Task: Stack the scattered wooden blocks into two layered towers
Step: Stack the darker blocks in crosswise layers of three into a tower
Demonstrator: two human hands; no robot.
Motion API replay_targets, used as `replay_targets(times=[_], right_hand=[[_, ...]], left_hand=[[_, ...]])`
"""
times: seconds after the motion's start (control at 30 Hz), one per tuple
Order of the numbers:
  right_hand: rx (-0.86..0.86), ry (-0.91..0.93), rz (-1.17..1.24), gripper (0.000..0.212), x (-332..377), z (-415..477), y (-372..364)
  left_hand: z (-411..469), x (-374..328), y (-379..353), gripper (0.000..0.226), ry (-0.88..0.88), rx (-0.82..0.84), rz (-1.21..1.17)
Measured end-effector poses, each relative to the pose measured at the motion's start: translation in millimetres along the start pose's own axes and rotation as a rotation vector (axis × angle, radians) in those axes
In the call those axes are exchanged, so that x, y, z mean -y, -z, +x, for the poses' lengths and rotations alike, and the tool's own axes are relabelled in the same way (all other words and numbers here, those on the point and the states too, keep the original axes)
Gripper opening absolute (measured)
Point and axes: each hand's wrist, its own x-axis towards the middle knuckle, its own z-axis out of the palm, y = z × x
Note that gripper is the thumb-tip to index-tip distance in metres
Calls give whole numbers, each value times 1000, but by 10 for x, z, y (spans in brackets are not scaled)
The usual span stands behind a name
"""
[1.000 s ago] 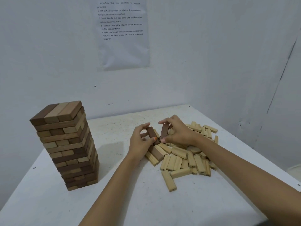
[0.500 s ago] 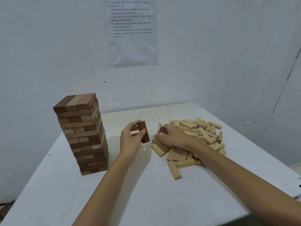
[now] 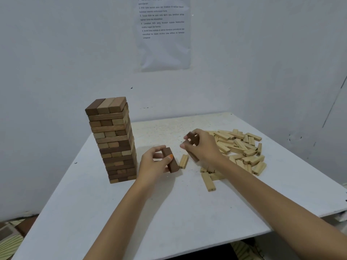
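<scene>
A tall tower [image 3: 114, 139] of dark and light wooden blocks stands at the left of the white table [image 3: 131, 212]. My left hand [image 3: 154, 166] grips a dark brown block [image 3: 171, 162] just right of the tower's base, held a little above the table. My right hand [image 3: 202, 145] pinches another dark brown block [image 3: 193, 137] at the left edge of a pile of pale scattered blocks [image 3: 242, 149]. One pale block [image 3: 183, 161] lies between my hands, and another [image 3: 208, 182] lies nearer to me.
The table stands in a corner, with white walls close behind and to the right. A printed sheet [image 3: 162, 32] hangs on the back wall. The table's front right edge [image 3: 281, 228] drops to the floor.
My left hand has carried its dark block left, away from the pile and toward the tower. My right hand has lifted a second dark block at the pile's edge. The view has shifted.
</scene>
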Motion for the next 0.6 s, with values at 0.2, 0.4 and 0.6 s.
replay_targets(times=[0.2,0.4,0.6], right_hand=[[183,-97,288,13,155,-602,-34],[176,-172,305,7,28,-938,-186],[181,-62,136,12,92,-1101,-187]], left_hand=[[-403,48,138,32,-2,13,47],[-687,157,237,31,-10,33,145],[-769,232,241,37,-89,11,232]])
